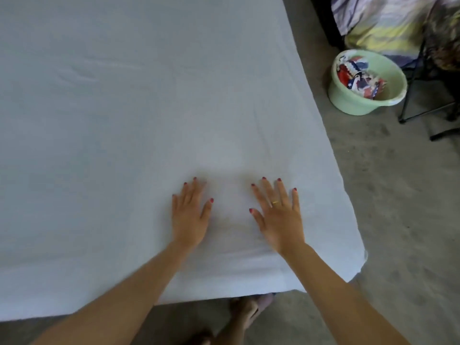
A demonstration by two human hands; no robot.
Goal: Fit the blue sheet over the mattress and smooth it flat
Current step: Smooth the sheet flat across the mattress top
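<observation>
The pale blue sheet [129, 115] covers the whole top of the mattress and wraps over its near edge and near right corner [353, 265]. My left hand [189, 215] lies flat on the sheet, palm down, fingers spread. My right hand [280, 215], with a gold ring, lies flat beside it, about a hand's width to the right. Both rest close to the near edge. Faint creases run from the hands toward the right side, and a few small wrinkles show at the far left [82, 75].
A light green plastic basin [348, 103] holding colourful cloth stands on the grey concrete floor [398, 195] right of the bed. Behind it are a black folding stand [413, 95] and a striped bundle of bedding [383, 23]. My feet [249, 312] show below the near edge.
</observation>
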